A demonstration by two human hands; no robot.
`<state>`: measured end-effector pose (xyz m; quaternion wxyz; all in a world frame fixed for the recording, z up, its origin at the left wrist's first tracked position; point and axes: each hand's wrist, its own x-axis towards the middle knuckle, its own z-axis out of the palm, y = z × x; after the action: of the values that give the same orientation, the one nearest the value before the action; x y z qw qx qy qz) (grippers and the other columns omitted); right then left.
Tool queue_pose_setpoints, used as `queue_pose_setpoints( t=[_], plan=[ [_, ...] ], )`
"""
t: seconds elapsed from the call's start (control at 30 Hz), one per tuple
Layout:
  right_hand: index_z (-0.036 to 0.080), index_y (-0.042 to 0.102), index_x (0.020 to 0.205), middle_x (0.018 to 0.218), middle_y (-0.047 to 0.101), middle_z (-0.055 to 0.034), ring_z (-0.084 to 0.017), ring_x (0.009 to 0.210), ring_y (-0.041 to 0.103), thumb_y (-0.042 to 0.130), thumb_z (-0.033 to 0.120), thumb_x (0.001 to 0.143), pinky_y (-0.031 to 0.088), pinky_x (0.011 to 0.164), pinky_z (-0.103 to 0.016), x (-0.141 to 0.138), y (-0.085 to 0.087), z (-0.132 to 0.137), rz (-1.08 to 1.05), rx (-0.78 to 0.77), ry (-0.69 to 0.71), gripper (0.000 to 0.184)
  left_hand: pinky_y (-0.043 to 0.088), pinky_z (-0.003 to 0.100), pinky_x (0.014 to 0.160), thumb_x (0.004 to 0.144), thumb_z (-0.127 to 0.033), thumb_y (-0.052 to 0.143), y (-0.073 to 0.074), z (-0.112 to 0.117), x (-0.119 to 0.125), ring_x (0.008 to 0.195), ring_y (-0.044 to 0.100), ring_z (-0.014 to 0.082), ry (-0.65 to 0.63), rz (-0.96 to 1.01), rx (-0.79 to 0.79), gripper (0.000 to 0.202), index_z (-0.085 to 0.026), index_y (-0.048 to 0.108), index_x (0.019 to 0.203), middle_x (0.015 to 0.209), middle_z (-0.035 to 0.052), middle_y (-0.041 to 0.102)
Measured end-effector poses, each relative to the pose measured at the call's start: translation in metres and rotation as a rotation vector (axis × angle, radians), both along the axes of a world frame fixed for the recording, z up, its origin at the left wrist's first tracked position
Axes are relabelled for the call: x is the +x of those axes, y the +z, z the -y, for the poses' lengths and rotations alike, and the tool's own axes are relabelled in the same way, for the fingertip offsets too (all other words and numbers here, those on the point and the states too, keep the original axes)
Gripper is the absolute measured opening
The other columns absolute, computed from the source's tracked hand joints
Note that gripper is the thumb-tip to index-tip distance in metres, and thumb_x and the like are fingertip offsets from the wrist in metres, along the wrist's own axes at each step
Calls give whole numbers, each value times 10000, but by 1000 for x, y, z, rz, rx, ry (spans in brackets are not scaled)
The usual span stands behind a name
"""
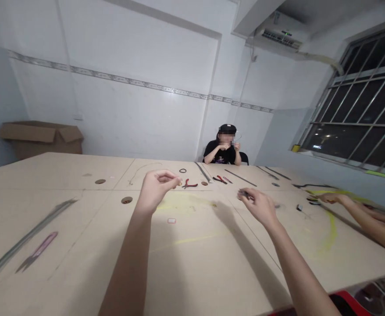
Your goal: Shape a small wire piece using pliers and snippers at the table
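Observation:
My left hand (156, 188) is raised over the beige table (80, 228), its fingers curled in a pinch on something too small to name. My right hand (258, 204) hovers lower at centre right, fingers closed round a small dark object I cannot make out. Red-handled pliers (190, 184) lie on the table just beyond my left hand. A small black ring (182, 170) lies farther back.
A person in a black cap (223, 151) sits at the far side. Another person's forearms (370, 219) rest on the table at right. Pink snips (37, 251) and a long metal strip (24, 239) lie at left. Round holes (126, 200) dot the tabletop. A cardboard box (41, 138) stands at back left.

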<state>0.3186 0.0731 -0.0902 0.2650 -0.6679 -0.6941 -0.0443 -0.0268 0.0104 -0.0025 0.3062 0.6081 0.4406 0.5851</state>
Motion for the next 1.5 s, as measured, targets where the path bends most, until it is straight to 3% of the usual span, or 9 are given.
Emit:
queue_pose_setpoints(
  t=[0.07, 0.13, 0.27, 0.4, 0.63, 1.5],
  plan=[
    [240, 703, 912, 927, 711, -29, -167, 815, 627, 517, 569, 909, 388, 700, -269, -33, 35, 17, -60, 299, 200, 378, 442, 235, 663, 712, -276, 752, 1, 1, 0, 682, 604, 125, -26, 20, -6, 159, -163, 671, 633, 698, 27, 701],
    [216, 680, 783, 756, 661, -11, -147, 702, 584, 584, 637, 845, 336, 622, -265, -65, 63, 34, -84, 477, 269, 436, 445, 240, 683, 720, -272, 743, 2, 3, 0, 704, 611, 131, -44, 32, -17, 171, -165, 657, 617, 694, 26, 699],
    [200, 649, 692, 664, 614, 3, -137, 647, 546, 649, 666, 779, 293, 592, -266, -106, 85, 54, -127, 628, 329, 474, 455, 260, 687, 729, -267, 730, 4, 10, 0, 697, 627, 140, -67, 49, -60, 157, -172, 655, 629, 714, 28, 711],
    [203, 656, 696, 690, 642, -1, -146, 682, 569, 670, 672, 757, 296, 599, -262, -115, 83, 54, -192, 655, 299, 473, 458, 250, 650, 710, -243, 736, 6, 13, 2, 625, 600, 118, -59, 70, -75, 153, -175, 644, 609, 656, 5, 685],
    [204, 664, 700, 695, 660, -3, -161, 685, 590, 690, 674, 734, 303, 601, -270, -103, 78, 49, -233, 637, 227, 472, 465, 242, 611, 688, -220, 730, 11, 15, 9, 644, 616, 136, -21, 28, -42, 143, -170, 640, 588, 636, 27, 692],
    [217, 681, 666, 653, 648, -2, -159, 631, 587, 707, 703, 687, 301, 554, -280, -73, 78, 54, -232, 595, 181, 488, 418, 229, 537, 720, -347, 770, 9, 23, 29, 620, 615, 137, -31, -91, -86, 193, -186, 691, 650, 650, 36, 709]
  ],
)
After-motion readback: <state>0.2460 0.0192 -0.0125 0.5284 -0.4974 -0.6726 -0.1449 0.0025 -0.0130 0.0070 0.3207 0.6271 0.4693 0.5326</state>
